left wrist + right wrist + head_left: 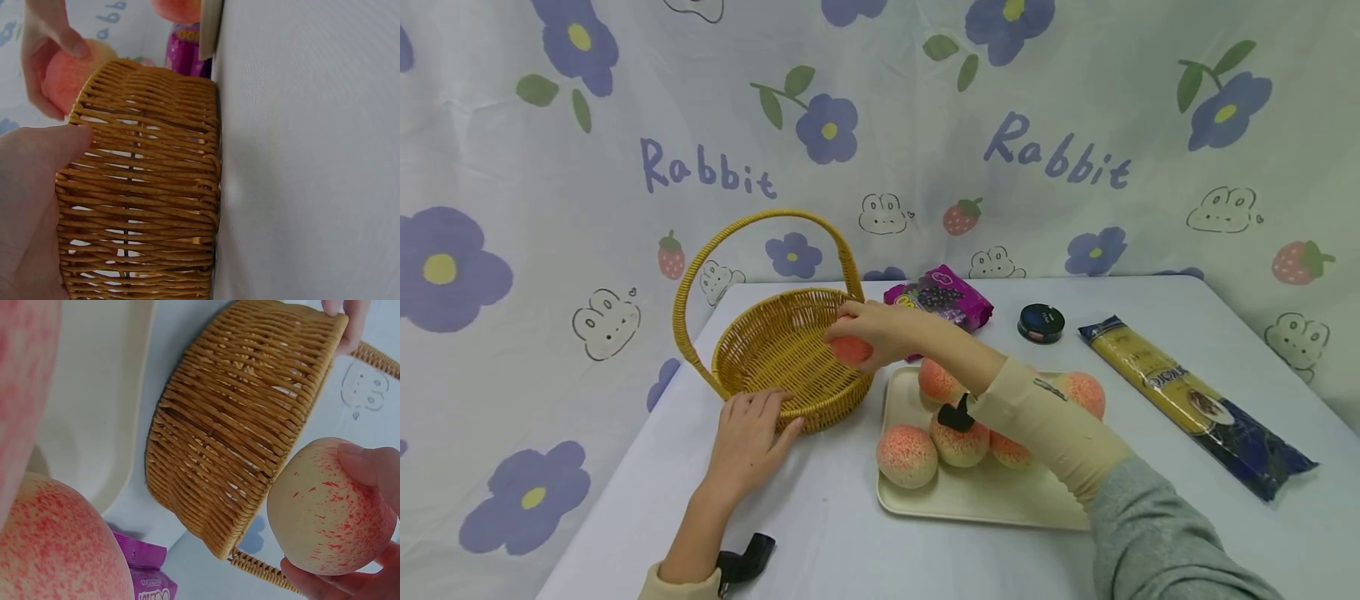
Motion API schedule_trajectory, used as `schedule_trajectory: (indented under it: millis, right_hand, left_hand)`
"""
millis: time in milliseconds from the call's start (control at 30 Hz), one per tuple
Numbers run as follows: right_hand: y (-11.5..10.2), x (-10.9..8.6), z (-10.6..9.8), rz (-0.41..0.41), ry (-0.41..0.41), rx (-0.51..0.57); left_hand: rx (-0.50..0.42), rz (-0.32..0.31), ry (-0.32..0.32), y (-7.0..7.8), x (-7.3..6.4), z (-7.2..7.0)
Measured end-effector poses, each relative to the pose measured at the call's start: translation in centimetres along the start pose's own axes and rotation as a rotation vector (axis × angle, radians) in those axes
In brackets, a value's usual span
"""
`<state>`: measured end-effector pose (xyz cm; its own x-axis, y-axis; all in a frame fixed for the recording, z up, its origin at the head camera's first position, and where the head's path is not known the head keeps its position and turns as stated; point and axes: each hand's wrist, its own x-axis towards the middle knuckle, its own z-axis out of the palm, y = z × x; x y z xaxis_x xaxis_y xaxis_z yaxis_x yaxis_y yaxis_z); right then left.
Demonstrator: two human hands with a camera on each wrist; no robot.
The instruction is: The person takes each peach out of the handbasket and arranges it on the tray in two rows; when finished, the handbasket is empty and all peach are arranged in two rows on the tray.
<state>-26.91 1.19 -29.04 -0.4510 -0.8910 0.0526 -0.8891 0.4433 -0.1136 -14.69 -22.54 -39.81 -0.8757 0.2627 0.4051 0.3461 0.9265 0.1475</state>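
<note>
My right hand (880, 329) grips a peach (331, 509) between thumb and fingers, held over the right rim of a yellow-brown wicker basket (823, 410). The peach is pale cream with red speckles. My left hand (750, 442) rests at the basket's near rim; in the left wrist view its thumb (72, 140) lies along the rim, the fingers mostly hidden inside. The basket's inside shows bare woven bottom. Right of it, a cream tray (970, 508) bears several more peaches (907, 457), some partly hidden under my right forearm.
Behind the tray lies a purple snack packet (958, 300), partly covered by the right arm. A round black container (1041, 323) stands to its right. Along the table's right side lies a long gold and blue packet (1195, 404). The basket's tall handle (681, 308) arches upward. A patterned cloth (880, 100) hangs behind.
</note>
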Motion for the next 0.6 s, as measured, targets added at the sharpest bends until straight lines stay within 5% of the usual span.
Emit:
schedule_trajectory:
  millis: [600]
  right_hand:
    - [0.5, -4.9, -1.3, 0.011, 0.057, 0.122]
  left_hand:
    - [-0.007, 0.005, 0.013, -0.1, 0.0, 0.3]
